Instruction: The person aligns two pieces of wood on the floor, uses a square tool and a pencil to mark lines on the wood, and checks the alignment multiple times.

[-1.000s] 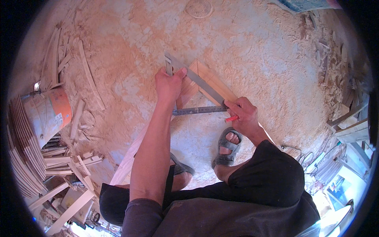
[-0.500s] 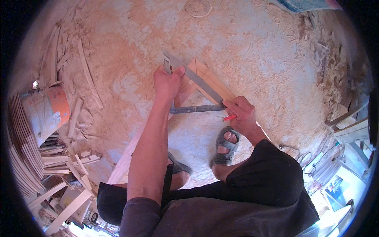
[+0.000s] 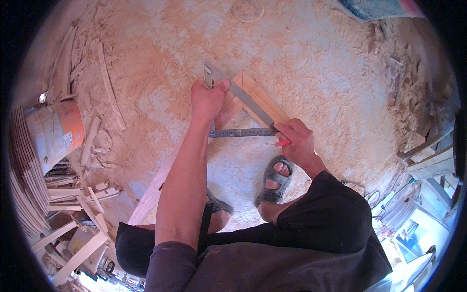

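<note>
Two wooden strips (image 3: 265, 100) meet at a mitred corner in front of me, in the upper middle. A metal set square (image 3: 252, 104) with a diagonal bar lies across them; its dark ruled blade (image 3: 243, 132) spans the gap between the strips. My left hand (image 3: 207, 102) is closed round the square's frame at the left, thumb on the diagonal bar. Closed at the other end, my right hand (image 3: 297, 140) pinches where bar, blade and right strip come together. A red pencil (image 3: 282, 143) sticks out from under its fingers. The fingers partly hide that end of the square.
Sawdust covers the floor (image 3: 160, 44). My sandalled foot (image 3: 275, 180) stands just below the blade. A white and orange bucket (image 3: 61, 129) and scrap wood (image 3: 65, 197) lie at the left. Cables (image 3: 377, 199) and boards (image 3: 433, 160) are at the right.
Both hands keep their hold, and the square stays in nearly the same place on the strips. The whole view has shifted slightly.
</note>
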Tool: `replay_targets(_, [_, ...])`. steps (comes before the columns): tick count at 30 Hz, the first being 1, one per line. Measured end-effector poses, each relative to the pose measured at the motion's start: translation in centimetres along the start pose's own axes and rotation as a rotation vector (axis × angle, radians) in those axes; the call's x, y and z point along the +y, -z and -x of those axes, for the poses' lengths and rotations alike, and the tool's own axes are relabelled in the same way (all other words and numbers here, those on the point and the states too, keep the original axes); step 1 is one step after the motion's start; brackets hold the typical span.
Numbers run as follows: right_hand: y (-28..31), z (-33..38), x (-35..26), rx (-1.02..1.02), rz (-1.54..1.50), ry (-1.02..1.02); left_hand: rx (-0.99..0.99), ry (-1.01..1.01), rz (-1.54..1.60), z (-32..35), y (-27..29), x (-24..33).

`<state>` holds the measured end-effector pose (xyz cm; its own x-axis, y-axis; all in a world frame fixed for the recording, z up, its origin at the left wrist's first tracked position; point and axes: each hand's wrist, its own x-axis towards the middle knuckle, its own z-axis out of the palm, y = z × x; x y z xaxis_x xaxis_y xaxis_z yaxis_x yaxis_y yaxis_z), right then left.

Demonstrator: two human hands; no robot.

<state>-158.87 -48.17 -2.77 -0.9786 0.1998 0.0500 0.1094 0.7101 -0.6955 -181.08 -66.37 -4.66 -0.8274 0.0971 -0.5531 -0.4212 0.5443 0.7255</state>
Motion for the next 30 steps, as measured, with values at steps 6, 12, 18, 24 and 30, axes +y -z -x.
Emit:
replay_targets(6, [2.1, -2.0, 1.1, -0.001, -0.598, -0.666, 0.019, 0.019, -0.045, -0.5, -0.2, -0.6])
replay_targets(12, [3.5, -6.9, 1.5, 0.059, -0.723, -0.373, 0.042, 0.005, -0.050, -0.3, -0.1, -0.4])
replay_targets(18, [3.3, -9.6, -0.6, -0.167, -0.690, -0.280, 0.050, -0.019, -0.023, 0.0, -0.1, 0.0])
replay_targets(24, [-0.3, -10.9, -1.6, -0.073, -0.474, -0.206, 0.059, -0.058, 0.023, -0.2, -0.6, -0.8])
replay_targets(30, [-1.7, -11.9, -2.1, -0.110, -0.423, -0.146, 0.077, -0.057, -0.067, -1.4, -0.8, -2.2])
